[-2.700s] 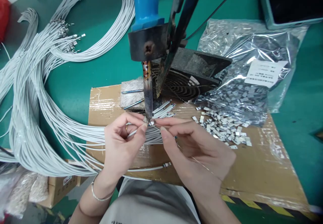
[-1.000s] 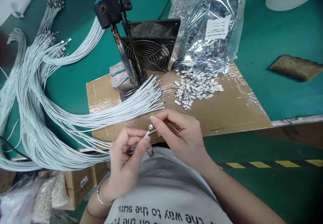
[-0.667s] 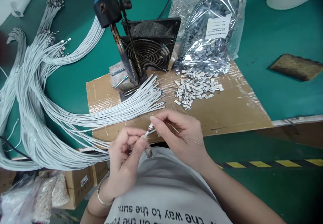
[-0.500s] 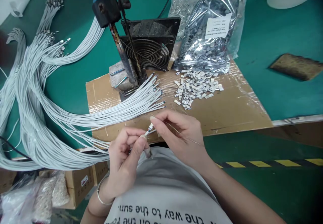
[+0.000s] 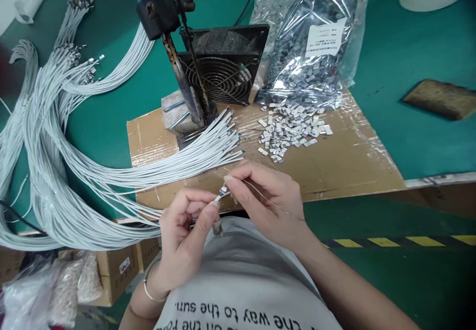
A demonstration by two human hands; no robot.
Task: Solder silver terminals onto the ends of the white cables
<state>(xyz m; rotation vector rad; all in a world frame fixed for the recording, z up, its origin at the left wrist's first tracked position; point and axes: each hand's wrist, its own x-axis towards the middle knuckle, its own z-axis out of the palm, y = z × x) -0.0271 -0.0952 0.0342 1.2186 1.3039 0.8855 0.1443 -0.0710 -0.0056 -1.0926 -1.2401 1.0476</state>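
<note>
Pinched between thumb and fingers of my left hand [image 5: 189,231] is the end of a white cable [image 5: 218,197], its coloured cores just showing. A small metal-and-white connector [image 5: 223,190] meets those cores. The thumb and forefinger of my right hand [image 5: 266,201] are closed on the connector's far end. A thin solder-like wire [image 5: 256,190] runs through the right hand, across the palm side towards the wrist. Close beyond both hands lie the cut ends of a cable bundle [image 5: 193,156]. Several loose connectors [image 5: 290,129] are heaped on the cardboard [image 5: 345,156].
A soldering iron [image 5: 178,72] stands clamped tip-down over a block [image 5: 178,112]. Behind it is a black fan [image 5: 223,67]. A plastic bag of connectors [image 5: 316,42] sits at the back right, with a brown pad [image 5: 441,98] farther right. Thick white cable bundles [image 5: 48,137] cover the left side.
The connector has turned slightly and now shows more of its metal face at the cable's cores. Both hands have barely shifted; the view has moved a little.
</note>
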